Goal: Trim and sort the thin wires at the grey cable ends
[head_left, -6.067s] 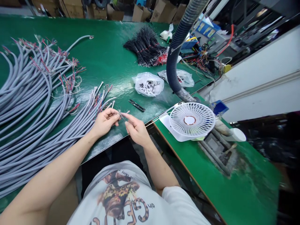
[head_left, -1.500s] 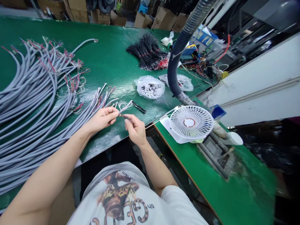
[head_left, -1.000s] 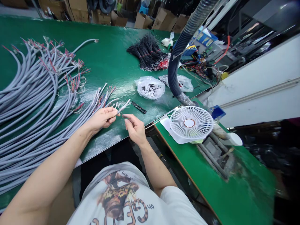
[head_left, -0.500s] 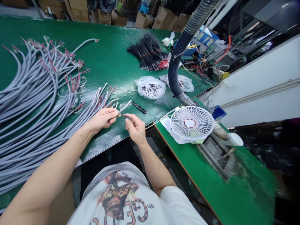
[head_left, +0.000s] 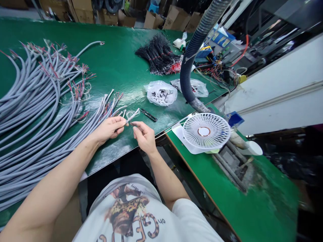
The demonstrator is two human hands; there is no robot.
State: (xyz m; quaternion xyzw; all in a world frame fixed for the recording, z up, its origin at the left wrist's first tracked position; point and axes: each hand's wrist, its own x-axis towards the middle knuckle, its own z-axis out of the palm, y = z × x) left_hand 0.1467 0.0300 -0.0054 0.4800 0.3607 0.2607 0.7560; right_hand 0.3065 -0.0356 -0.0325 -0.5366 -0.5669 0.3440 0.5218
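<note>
My left hand [head_left: 113, 127] pinches a grey cable near its stripped end [head_left: 133, 115], where pale wires and loose, curly fine strands stick out. Close by on the right, my right hand [head_left: 144, 135] has thumb and forefinger pressed together just below that end. A tiny dark tip shows at those fingers; what it belongs to is too small to make out. Black-handled thread snips [head_left: 148, 115] lie on the table just beyond. Many grey cables [head_left: 54, 134] with frayed red and white wire ends spread over the table on the left, some running beneath my left forearm.
Behind the snips sit a plastic bag of small black pieces [head_left: 161, 93] and bundled black wires [head_left: 160, 55]. A ribbed black hose [head_left: 188, 72] comes down at the right. On the lower green side table [head_left: 262, 208] stands a white fan [head_left: 207, 131]. Cardboard boxes [head_left: 175, 18] line the back.
Both hands stay nearly in place at the cable end. The whole view has shifted very slightly; nothing is visibly let go or picked up.
</note>
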